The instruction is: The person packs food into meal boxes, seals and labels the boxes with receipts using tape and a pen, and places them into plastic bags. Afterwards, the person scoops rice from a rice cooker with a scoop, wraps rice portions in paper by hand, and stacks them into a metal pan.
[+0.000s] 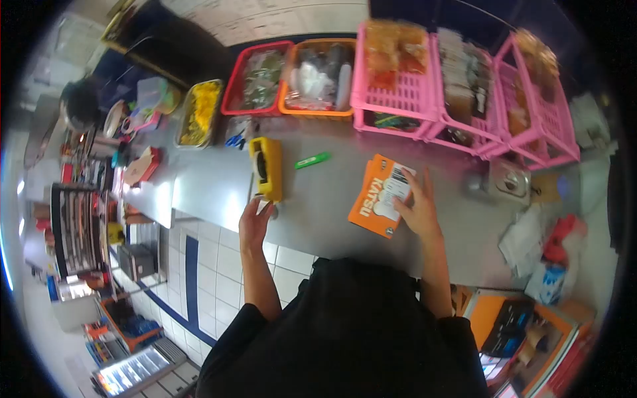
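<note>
My right hand (420, 205) rests on the right side of an orange card stack (371, 196) marked "KATSU", fingers spread over a white label. My left hand (255, 224) is at the near end of a yellow tape dispenser (275, 174), its fingers pressed together at a small whitish piece by the dispenser's end. A green marker (312, 160) lies between the dispenser and the orange stack. Blue scissors (235, 140) lie behind the dispenser, to its left.
Along the back stand a metal tray of yellow pieces (180, 136), a red basket (227, 99), an orange basket (284, 99) and pink baskets (398, 101) with packets. A lidded steel container (509, 180) and plastic bags (522, 242) are at the right.
</note>
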A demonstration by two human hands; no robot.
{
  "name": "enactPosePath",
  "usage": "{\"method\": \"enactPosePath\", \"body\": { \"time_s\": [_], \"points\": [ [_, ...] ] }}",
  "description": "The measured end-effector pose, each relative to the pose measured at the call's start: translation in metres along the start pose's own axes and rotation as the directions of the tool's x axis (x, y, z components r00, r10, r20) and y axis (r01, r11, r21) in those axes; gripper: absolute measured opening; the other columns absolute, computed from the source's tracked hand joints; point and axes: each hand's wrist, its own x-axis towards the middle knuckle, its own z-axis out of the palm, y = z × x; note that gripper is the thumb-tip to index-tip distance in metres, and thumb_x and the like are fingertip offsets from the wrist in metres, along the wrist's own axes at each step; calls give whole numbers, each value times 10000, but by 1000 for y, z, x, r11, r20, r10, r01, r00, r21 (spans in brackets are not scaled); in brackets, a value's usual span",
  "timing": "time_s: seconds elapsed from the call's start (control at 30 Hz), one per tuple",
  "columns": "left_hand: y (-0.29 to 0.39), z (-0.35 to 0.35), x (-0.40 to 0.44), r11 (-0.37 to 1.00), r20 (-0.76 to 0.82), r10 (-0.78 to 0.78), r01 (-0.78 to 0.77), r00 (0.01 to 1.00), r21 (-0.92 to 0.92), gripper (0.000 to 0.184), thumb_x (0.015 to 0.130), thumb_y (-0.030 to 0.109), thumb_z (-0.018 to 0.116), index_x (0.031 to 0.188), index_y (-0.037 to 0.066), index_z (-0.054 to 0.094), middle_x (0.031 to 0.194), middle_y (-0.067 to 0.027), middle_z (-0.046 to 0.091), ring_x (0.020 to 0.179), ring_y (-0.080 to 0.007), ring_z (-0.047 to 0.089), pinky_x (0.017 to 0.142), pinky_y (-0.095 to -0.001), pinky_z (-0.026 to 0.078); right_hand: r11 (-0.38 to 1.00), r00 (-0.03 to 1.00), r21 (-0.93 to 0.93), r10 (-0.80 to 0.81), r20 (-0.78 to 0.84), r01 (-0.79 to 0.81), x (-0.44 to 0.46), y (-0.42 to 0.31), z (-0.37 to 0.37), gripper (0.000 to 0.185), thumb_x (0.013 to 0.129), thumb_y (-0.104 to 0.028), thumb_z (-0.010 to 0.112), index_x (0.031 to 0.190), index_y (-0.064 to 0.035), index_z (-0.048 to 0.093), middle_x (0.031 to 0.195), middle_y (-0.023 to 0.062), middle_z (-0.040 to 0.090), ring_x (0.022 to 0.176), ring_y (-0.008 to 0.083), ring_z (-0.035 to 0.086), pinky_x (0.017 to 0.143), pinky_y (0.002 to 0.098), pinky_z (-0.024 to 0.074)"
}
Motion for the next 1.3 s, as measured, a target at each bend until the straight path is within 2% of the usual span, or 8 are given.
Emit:
{"method": "enactPosePath", "body": {
  "time_s": [0.1,0.13,0.23,0.63,0.87,1.03,1.1,1.3],
  "points": [
    [-12,14,-6,748,-199,118,45,973,663,303,950,220,647,1105,-38,683,1025,-173,687,958,-356,684,844,-475,566,996,995,41,-81,-65,84,-4,8,6,608,795,-227,820,1366,-216,612,1609,252,248,1474,433,294,1149,468,371],
    [-10,16,-3,79,-11,385,-21,923,997,280,946,229,634,1082,3,727,955,-181,707,913,-360,686,808,-488,542,994,993,46,-98,-59,101,-5,11,9,513,801,-230,817,1289,-210,660,1604,245,259,1475,431,292,1154,461,364],
    [-24,54,-19,-191,182,553,-89,813,978,199,924,158,611,943,-6,721,890,-224,687,852,-394,656,751,-481,521,990,991,72,-118,-57,122,-6,18,11,354,811,-236,812,1152,-193,729,1596,235,272,1476,434,285,1165,461,350],
    [-104,256,-106,418,617,-218,-498,756,759,332,927,157,678,1201,-2,580,933,-203,731,861,-276,744,740,-374,573,964,979,195,-154,-134,178,-19,31,15,246,941,-207,672,1173,-191,751,1600,357,154,1500,489,180,1210,504,228],
    [-61,203,-97,-94,521,-196,-545,831,833,329,875,268,737,1005,17,569,819,-161,702,741,-305,716,656,-432,548,976,989,164,-146,18,141,-27,13,6,505,834,-259,794,1313,-177,654,1586,349,214,1488,495,214,1192,508,270],
    [21,64,-3,517,-32,426,-214,904,828,235,938,238,679,941,5,653,852,-90,652,805,-217,622,723,-353,494,941,993,337,-69,100,32,-26,25,28,678,795,-213,833,1411,-153,555,1564,275,309,1469,418,309,1167,484,334],
    [32,10,44,230,-80,690,-113,719,967,380,908,356,712,963,-12,637,872,-183,683,824,-319,653,771,-427,518,755,981,643,3,194,-129,-31,22,24,704,839,-113,795,1469,-112,481,1532,176,394,1411,296,417,1054,401,491],
    [28,-95,115,-312,154,90,-119,984,942,418,874,398,654,783,-5,720,881,-251,708,895,-451,684,809,-518,537,869,979,483,10,203,-109,-28,5,7,706,868,-99,772,1495,-132,450,1506,142,446,1360,254,453,961,367,551]
  ]
}}
